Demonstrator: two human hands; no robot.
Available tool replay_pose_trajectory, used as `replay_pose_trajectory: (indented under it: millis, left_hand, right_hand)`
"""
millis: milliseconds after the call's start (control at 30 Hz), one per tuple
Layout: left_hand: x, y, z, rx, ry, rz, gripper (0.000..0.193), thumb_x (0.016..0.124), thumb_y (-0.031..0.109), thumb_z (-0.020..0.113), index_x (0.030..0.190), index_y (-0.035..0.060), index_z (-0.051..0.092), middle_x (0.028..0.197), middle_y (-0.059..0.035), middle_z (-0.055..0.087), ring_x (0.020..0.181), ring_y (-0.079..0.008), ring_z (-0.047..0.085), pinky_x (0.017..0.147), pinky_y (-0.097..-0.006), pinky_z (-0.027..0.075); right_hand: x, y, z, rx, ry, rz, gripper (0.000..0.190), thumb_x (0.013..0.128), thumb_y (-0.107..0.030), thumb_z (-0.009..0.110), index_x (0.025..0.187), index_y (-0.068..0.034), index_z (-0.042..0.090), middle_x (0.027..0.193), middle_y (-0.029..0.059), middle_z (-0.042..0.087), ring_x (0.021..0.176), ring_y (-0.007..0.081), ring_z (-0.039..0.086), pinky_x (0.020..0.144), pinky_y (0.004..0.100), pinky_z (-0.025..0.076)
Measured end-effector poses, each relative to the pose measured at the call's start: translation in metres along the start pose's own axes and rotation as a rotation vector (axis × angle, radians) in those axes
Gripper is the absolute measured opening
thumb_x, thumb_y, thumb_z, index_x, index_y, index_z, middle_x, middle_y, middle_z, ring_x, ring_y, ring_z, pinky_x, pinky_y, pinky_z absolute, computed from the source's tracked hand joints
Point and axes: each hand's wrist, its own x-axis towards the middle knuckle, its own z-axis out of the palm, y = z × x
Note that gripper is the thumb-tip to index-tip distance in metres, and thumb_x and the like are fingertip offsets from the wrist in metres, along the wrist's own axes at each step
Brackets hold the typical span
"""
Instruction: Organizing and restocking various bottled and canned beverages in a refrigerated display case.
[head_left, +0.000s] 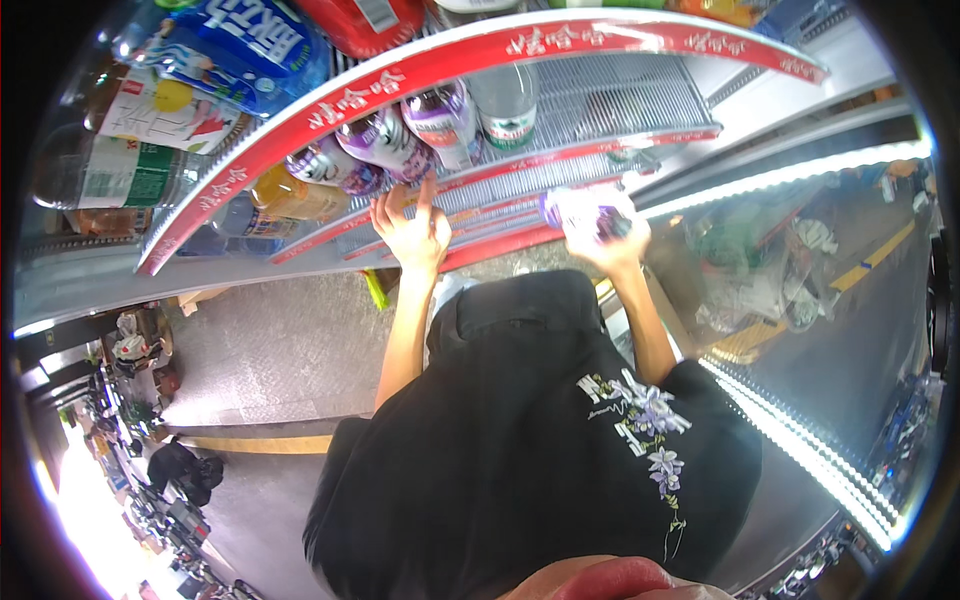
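My left hand (412, 229) reaches to the shelf front, its fingertips at the base of a purple-labelled bottle (386, 142); whether they touch it I cannot tell. Another purple-labelled bottle (442, 120) stands to the right, beside a clear bottle with a green and white label (507, 109). My right hand (611, 236) is closed around a purple and white bottle (583, 214), held tilted in front of the lower shelves and washed out by glare. An orange drink bottle (296, 193) is left of the purple row.
A curved red shelf edge (360, 94) crosses above my hands, with large bottles such as a blue-labelled one (259, 52) over it. Wire shelving (626, 97) runs to the right. A glass door with a bright light strip (787, 176) stands at my right. Grey floor (292, 352) lies at left.
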Motion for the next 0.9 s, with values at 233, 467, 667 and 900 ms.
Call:
replay_pose_trajectory:
  millis: [233, 467, 667, 900]
  left_hand:
    - [-0.010, 0.004, 0.013, -0.010, 0.110, -0.069, 0.059, 0.072, 0.021, 0.068, 0.131, 0.0285, 0.072, 0.128, -0.0136, 0.054, 0.125, -0.0374, 0.049, 0.117, -0.0611, 0.033]
    - [-0.004, -0.001, 0.000, -0.019, 0.039, -0.008, 0.058, 0.073, 0.020, 0.068, 0.130, 0.0277, 0.072, 0.128, -0.0126, 0.055, 0.124, -0.0370, 0.051, 0.115, -0.0600, 0.035]
    - [-0.001, 0.002, -0.011, -0.007, -0.004, -0.037, 0.062, 0.075, 0.018, 0.070, 0.137, 0.0277, 0.068, 0.130, -0.0133, 0.055, 0.126, -0.0398, 0.050, 0.116, -0.0603, 0.034]
    - [0.004, 0.010, -0.022, -0.041, -0.088, -0.034, 0.065, 0.078, 0.023, 0.071, 0.142, 0.0291, 0.065, 0.133, -0.0156, 0.054, 0.131, -0.0411, 0.048, 0.117, -0.0606, 0.034]
  right_hand:
    - [0.046, -0.094, -0.067, -0.178, 0.318, -0.366, 0.090, 0.062, -0.022, 0.098, 0.134, 0.004, 0.050, 0.120, 0.0176, 0.068, 0.105, 0.0299, 0.071, 0.096, 0.0419, 0.057]
    - [0.150, -0.088, -0.024, -0.312, 0.170, -0.081, 0.082, 0.066, -0.028, 0.098, 0.131, -0.001, 0.057, 0.102, 0.0160, 0.075, 0.092, 0.0231, 0.076, 0.086, 0.0367, 0.061]
    - [0.231, -0.020, 0.046, -0.469, -0.089, -0.374, 0.077, 0.081, -0.056, 0.085, 0.129, -0.001, 0.062, 0.109, 0.0238, 0.075, 0.098, 0.0424, 0.073, 0.091, 0.0481, 0.057]
    - [0.258, -0.003, 0.062, -0.634, -0.520, -0.590, 0.035, 0.099, -0.033, 0.070, 0.122, -0.006, 0.071, 0.108, 0.0124, 0.078, 0.099, 0.0299, 0.075, 0.086, 0.0410, 0.058]
